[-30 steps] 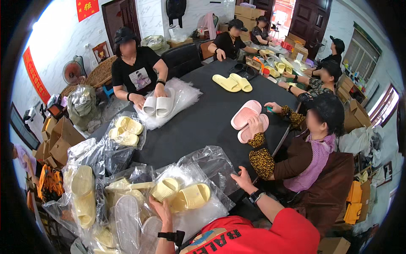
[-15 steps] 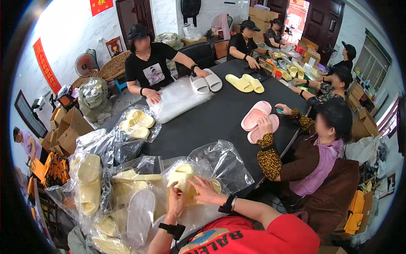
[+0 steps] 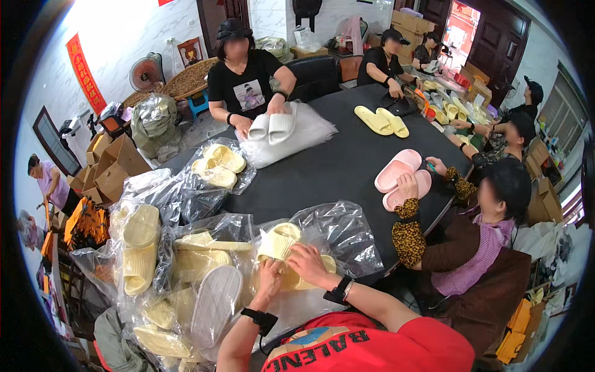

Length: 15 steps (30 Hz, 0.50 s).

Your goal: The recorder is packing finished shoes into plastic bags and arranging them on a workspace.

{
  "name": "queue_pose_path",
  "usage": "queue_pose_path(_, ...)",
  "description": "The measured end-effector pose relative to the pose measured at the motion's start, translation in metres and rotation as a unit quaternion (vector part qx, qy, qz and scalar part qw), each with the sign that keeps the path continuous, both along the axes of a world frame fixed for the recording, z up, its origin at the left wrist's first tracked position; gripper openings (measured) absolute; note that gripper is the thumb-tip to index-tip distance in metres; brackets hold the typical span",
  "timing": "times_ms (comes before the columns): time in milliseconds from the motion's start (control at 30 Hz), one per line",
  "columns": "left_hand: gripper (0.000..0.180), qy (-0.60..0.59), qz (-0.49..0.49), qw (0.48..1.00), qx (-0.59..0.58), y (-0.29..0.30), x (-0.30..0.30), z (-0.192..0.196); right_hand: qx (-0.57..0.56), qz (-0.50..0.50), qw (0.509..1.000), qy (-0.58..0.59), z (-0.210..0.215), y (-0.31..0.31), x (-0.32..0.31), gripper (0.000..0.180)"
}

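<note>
In front of me a pale yellow slipper (image 3: pixel 280 243) with a ribbed strap lies over a clear plastic bag (image 3: pixel 338 239). My left hand (image 3: pixel 270 279) is closed at the slipper's near edge, with its fingertips partly hidden. My right hand (image 3: pixel 308 265) grips the same edge from the right, its fingers bent close together. Part of another yellow slipper (image 3: pixel 327 265) shows beside my right hand. I cannot tell whether the plastic covers the held slipper. To the left of my left hand lies a grey slipper (image 3: pixel 217 305), sole up, among bagged yellow slippers (image 3: pixel 141 248).
Another bagged yellow pair (image 3: pixel 219 166) lies farther up the black table (image 3: pixel 310 180). A co-worker on the right has a hand on pink slippers (image 3: pixel 403 180). Across the table, a co-worker handles white slippers (image 3: pixel 273 127) over a stack of plastic bags (image 3: pixel 297 146). Cardboard boxes (image 3: pixel 118 164) stand at left.
My view has shifted, moving the scene rightward in the picture. My right hand's fingers have drawn in onto the slipper. The co-worker across has brought the white slippers over the plastic stack.
</note>
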<state>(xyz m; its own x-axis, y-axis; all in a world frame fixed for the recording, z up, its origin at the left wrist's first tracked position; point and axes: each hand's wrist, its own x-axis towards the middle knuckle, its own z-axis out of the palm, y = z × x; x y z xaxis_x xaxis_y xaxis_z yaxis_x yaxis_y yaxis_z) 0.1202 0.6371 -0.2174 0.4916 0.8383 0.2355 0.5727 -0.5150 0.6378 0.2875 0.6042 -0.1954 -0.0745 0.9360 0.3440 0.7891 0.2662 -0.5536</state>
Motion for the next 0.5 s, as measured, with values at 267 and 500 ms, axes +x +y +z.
queue_pose_path(267,0.022,0.021,-0.078,0.997,-0.015,0.014,0.001,-0.006,-0.08,0.117,0.99,-0.014,0.0,0.021,0.031,0.025)
queue_pose_path(500,0.034,0.164,-0.153,0.963,-0.148,0.055,0.019,-0.01,-0.141,0.086,0.985,0.043,0.001,0.039,0.04,0.026)
